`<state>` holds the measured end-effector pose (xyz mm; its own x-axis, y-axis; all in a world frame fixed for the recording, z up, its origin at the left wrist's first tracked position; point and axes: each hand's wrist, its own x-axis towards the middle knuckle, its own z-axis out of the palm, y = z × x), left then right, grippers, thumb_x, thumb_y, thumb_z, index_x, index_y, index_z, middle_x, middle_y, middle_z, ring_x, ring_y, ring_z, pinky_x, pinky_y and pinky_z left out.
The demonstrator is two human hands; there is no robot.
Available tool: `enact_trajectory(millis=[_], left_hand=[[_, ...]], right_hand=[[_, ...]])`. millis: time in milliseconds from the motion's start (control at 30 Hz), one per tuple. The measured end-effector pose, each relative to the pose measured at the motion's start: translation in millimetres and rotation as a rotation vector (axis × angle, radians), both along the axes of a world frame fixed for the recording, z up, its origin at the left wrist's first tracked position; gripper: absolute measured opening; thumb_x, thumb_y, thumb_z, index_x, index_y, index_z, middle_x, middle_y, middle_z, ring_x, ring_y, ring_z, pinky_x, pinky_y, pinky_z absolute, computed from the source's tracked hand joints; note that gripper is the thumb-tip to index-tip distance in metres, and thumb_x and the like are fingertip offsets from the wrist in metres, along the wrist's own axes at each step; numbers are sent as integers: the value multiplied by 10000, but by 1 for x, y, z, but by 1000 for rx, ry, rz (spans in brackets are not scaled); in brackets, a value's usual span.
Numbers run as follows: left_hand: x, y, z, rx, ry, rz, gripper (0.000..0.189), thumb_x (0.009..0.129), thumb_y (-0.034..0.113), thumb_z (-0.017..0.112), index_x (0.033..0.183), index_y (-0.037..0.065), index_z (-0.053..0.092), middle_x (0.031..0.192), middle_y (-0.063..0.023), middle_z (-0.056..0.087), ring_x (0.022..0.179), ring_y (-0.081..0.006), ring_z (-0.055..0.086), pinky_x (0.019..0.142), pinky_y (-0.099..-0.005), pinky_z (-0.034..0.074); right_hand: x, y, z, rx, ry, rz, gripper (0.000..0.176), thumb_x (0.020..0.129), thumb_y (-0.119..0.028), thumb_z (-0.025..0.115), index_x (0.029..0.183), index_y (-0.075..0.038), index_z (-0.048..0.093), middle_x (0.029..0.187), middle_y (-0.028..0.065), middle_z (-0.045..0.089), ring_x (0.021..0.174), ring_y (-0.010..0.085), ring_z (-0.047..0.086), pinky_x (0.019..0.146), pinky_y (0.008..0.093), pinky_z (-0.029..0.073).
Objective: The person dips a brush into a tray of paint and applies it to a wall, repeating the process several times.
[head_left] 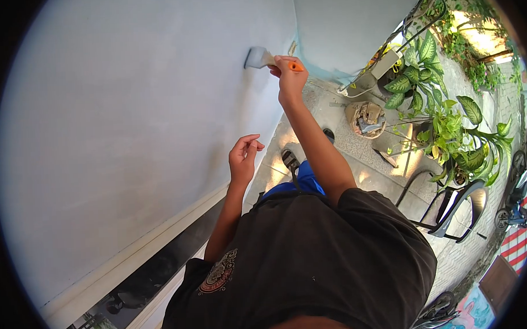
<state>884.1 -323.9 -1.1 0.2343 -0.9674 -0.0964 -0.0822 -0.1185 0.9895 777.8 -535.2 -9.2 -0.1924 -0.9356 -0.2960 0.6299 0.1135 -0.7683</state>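
Gripping a brush [260,57] near the corner [296,25] is the right hand [289,78]; left hand [242,157], fingers parted, borders broad wall [122,111]

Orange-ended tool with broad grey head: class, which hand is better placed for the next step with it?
Probably the right hand: it holds the tool at the pale flat wall, while the left hand is apart, seemingly empty.

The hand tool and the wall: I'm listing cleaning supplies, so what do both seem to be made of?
The hand tool: handle end probably smooth plastic, judging by its bright, uniform orange; the pale, flat head could be metal or plastic, too small to tell.
The wall: likely painted plaster, matte, given its soft shading and no visible joints; what lies beneath is hidden.
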Motion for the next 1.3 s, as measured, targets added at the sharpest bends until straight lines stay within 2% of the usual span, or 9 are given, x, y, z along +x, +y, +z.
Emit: enact_trajectory(millis=[200, 333, 467, 633, 767, 1033, 1100, 1167, 1300], left_hand=[[-6, -6, 4, 11, 0, 11, 183, 952, 50, 500, 1084, -27, 601, 827, -70, 625, 814, -140, 617, 785, -290, 498], [-7, -9, 2, -9, 4, 22, 182, 950, 58, 512, 1081, -26, 605, 838, -68, 637, 815, -131, 624, 780, -277, 498], [-7, -9, 0, -12, 0, 42, 180, 949, 56, 510, 1077, -28, 606, 836, -67, 636, 814, -131, 625, 782, -277, 499], [-7, -9, 7, 2, -7, 37, 182, 952, 61, 506, 1077, -27, 605, 835, -62, 634, 815, -137, 625, 782, -282, 500], [-6, -10, 4, -22, -3, 31, 182, 954, 64, 505, 1076, -27, 605, 832, -62, 633, 815, -140, 626, 782, -282, 500], [-6, -12, 5, -41, 23, 4, 184, 954, 66, 506, 1082, -24, 602, 831, -65, 632, 824, -139, 626, 784, -280, 497], [-5, -12, 5, -40, 23, 1, 185, 954, 65, 505, 1082, -25, 602, 832, -66, 633, 824, -139, 626, 787, -280, 497], [-3, -10, 5, -40, 19, 2, 185, 954, 65, 505, 1083, -25, 602, 833, -66, 634, 825, -139, 627, 790, -280, 497], [-1, -7, 6, -38, 24, -6, 185, 953, 64, 505, 1083, -26, 602, 839, -68, 638, 826, -137, 626, 795, -279, 496]], right_hand=[[-27, -36, 37, -212, -446, 60, 156, 880, -85, 631, 988, -27, 534, 936, 115, 605, 856, 294, 659, 704, 335, 535], [-23, -71, -61, -164, -420, 193, 148, 888, -82, 624, 1002, -41, 538, 967, 118, 616, 883, 299, 661, 729, 351, 545], [-24, -60, -164, 108, -416, 148, 197, 856, -77, 662, 1016, -17, 564, 946, 118, 630, 851, 297, 681, 711, 337, 567], [-29, -54, -195, 355, -78, -27, 107, 828, -67, 663, 899, -14, 602, 883, 108, 648, 719, 253, 679, 630, 303, 581], [-26, -63, -168, 278, 171, -29, 76, 804, -53, 664, 833, -1, 617, 845, 115, 638, 670, 229, 655, 607, 310, 582], [-37, -79, 69, -187, -148, -54, 102, 811, -26, 645, 867, 35, 584, 847, 138, 611, 716, 270, 656, 643, 331, 572], [-46, -81, 76, -318, -383, -26, 137, 853, -25, 614, 963, 18, 544, 909, 155, 605, 775, 326, 667, 667, 340, 555], [-44, -87, 60, -307, -378, 24, 142, 861, -37, 613, 969, 13, 537, 923, 151, 603, 796, 328, 664, 675, 345, 555], [-18, -81, -49, -138, -436, 77, 202, 874, -61, 622, 1029, 5, 509, 950, 150, 602, 845, 327, 664, 672, 349, 559]])
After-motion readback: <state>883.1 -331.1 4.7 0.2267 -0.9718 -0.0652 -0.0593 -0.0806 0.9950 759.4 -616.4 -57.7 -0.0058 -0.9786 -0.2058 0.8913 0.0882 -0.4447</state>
